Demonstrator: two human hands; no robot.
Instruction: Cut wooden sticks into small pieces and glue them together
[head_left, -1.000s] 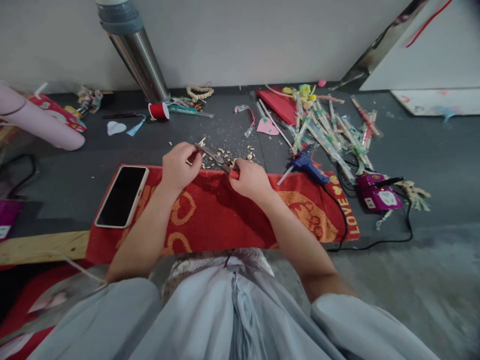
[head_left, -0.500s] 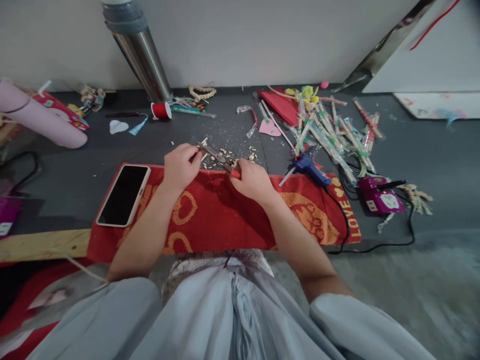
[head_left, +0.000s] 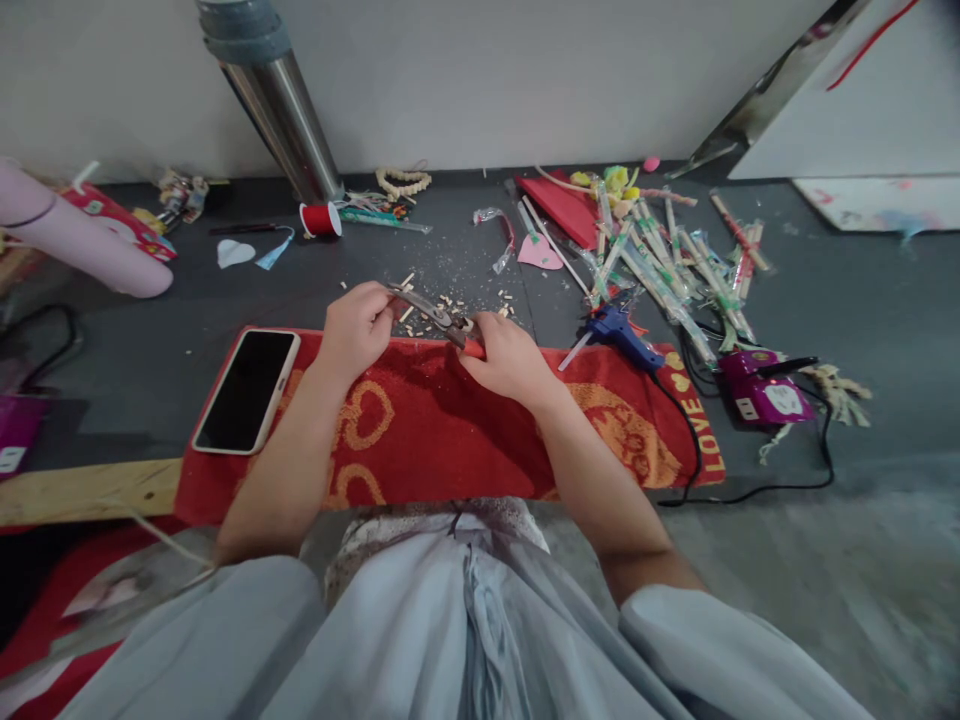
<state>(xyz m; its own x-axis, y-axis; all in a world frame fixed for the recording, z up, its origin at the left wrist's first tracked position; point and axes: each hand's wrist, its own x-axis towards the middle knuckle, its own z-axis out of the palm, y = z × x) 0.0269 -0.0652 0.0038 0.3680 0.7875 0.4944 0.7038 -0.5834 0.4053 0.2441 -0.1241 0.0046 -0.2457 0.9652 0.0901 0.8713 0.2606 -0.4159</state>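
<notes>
My right hand (head_left: 504, 357) is closed round the red handles of a pair of shears (head_left: 433, 312), whose metal blades point up and left. The blade tips reach the fingers of my left hand (head_left: 358, 332), which are pinched together. What those fingers hold is mostly hidden; a thin pale stick (head_left: 406, 282) shows just beyond the blade tips, and I cannot tell if it is held. Small cut wooden bits (head_left: 450, 303) and pale dust lie scattered on the dark table behind the shears. Both wrists are above a red towel (head_left: 450, 440) with orange hearts.
A phone (head_left: 247, 390) lies on the towel's left. To the right are a blue glue gun (head_left: 624, 335), a purple box (head_left: 763, 388) with a black cord, and many wrapped sticks (head_left: 660, 265). Behind stand a steel flask (head_left: 289, 120) and a red thread spool (head_left: 321, 220).
My left hand has shifted slightly left and its fingers have drawn closer together. The shears stay in my right hand, nearly in the same place.
</notes>
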